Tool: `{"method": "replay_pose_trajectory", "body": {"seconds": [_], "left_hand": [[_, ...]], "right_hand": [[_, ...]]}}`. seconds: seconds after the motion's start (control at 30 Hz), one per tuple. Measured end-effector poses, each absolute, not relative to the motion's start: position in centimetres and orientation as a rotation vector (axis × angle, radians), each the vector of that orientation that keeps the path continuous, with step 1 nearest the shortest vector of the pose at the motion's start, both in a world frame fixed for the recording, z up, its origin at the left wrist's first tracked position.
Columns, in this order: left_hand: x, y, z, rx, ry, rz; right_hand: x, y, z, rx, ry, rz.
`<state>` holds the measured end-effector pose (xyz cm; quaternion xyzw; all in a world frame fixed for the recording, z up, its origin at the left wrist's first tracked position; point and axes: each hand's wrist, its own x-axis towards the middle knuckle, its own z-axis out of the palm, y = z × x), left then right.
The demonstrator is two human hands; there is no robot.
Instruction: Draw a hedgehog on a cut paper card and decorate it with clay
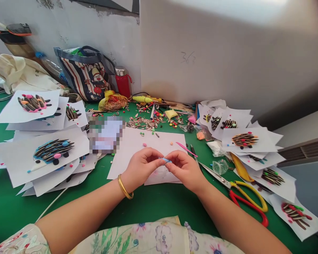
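Note:
Between the fingertips of my left hand (141,166) and my right hand (187,170) is a small piece of light blue modelling clay (166,160). Both hands pinch it above white paper sheets (125,151), and my fingers partly cover it. Small pink and orange clay balls (144,144) lie on the paper beyond my hands. A pink modelling stick (187,149) rests across the paper's right edge, beside a dark pen (193,151). Scissors (234,185) with red and yellow handles lie to the right of my right hand, blades slightly apart.
Cards with seed-and-clay hedgehogs are stacked at left (53,155) and right (243,141). Loose sunflower seeds (145,122) and coloured clay bits are scattered behind the paper. A blurred rectangle (107,134), red bottle (122,83) and striped bag (81,76) stand or lie farther back.

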<state>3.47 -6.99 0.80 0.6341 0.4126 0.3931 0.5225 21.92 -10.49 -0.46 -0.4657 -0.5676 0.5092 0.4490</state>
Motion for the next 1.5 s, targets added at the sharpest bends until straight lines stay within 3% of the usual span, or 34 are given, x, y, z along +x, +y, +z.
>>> {"method": "replay_pose_trajectory", "body": {"seconds": [0.47,1.07,1.5], "left_hand": [[3.3,-6.5,0.8,1.368,0.929,1.026],[3.3,-6.7,-0.5,1.749,0.9,1.046],[3.2,-6.8,-0.6,1.807,0.885,1.089]], "right_hand": [[22.4,-10.2,0.2,-1.2,-1.438,1.286],[22.1,-10.6,0.2,-1.162,-1.814,0.577],[22.8,-10.2,0.4,-1.212,-1.714,0.988]]}}
